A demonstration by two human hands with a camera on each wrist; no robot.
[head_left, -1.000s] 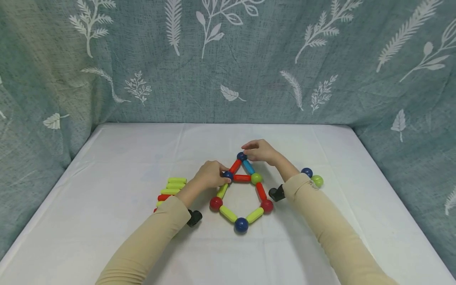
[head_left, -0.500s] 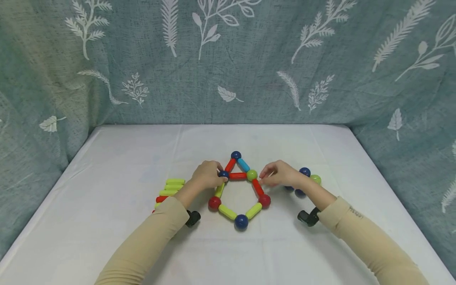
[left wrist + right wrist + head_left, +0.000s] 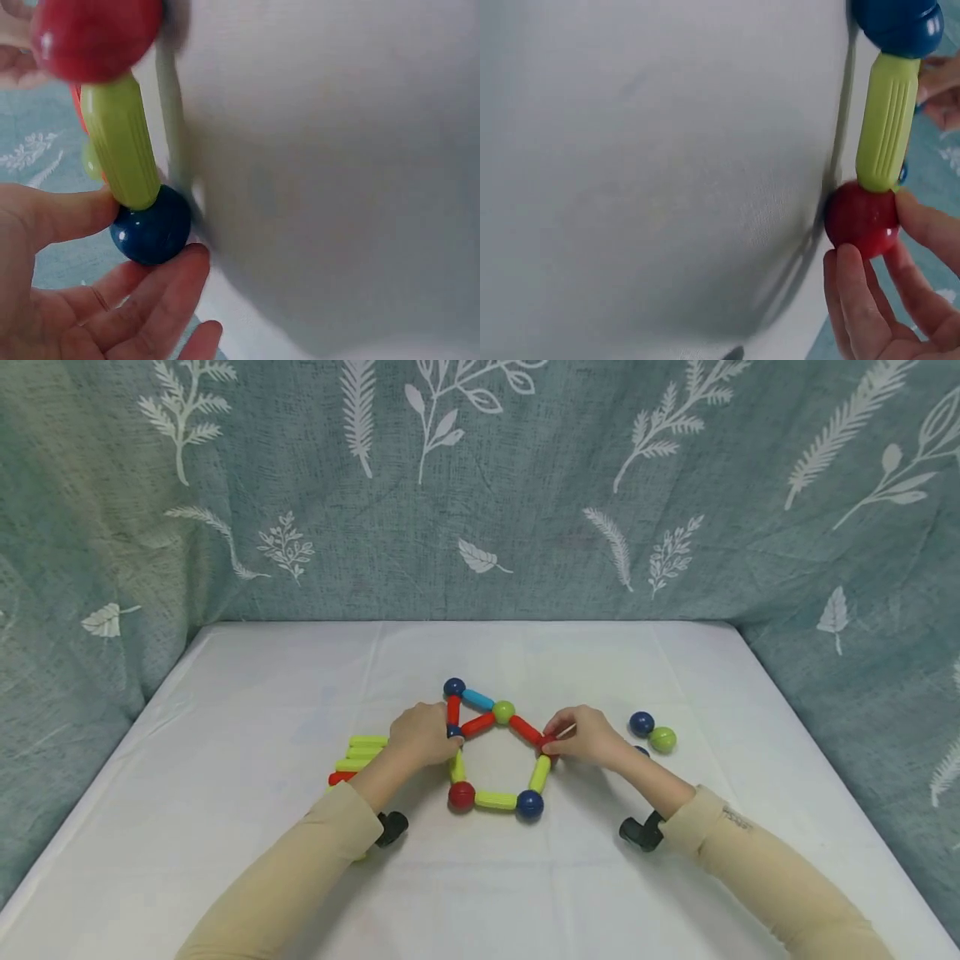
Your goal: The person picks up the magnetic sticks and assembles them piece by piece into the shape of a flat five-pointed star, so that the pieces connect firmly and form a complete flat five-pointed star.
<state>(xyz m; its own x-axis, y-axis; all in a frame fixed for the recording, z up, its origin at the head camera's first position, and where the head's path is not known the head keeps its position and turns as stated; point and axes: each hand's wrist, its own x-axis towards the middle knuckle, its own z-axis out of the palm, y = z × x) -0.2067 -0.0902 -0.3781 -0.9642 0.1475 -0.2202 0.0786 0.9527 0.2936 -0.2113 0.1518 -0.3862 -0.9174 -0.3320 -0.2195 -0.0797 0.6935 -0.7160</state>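
Note:
A flat figure of toy rods and balls lies mid-table: a five-sided ring with a triangle at its far left. My left hand (image 3: 422, 735) pinches a blue ball (image 3: 154, 229) between thumb and fingers at the ring's left corner. With my right hand (image 3: 588, 735) I hold the red ball (image 3: 862, 217) at the right corner. A green ball (image 3: 504, 712) forms the far corner. Another red ball (image 3: 461, 797) and a blue ball (image 3: 529, 805) stand at the near side, joined by a lime rod (image 3: 496, 800). A blue rod (image 3: 477, 699) links the green ball to the farthest blue ball (image 3: 454, 687).
Left of the figure lies a row of loose lime rods (image 3: 367, 742) and a red rod (image 3: 342, 777), partly behind the left arm. To the right, a loose blue ball (image 3: 641, 723) and green ball (image 3: 663, 740) sit beside the right forearm. A patterned curtain (image 3: 480, 493) hangs behind the table.
My right hand has left the farthest blue ball and come nearer to the right red ball. The whole figure has turned counterclockwise, its far tip swinging left. My left hand stays on its blue ball.

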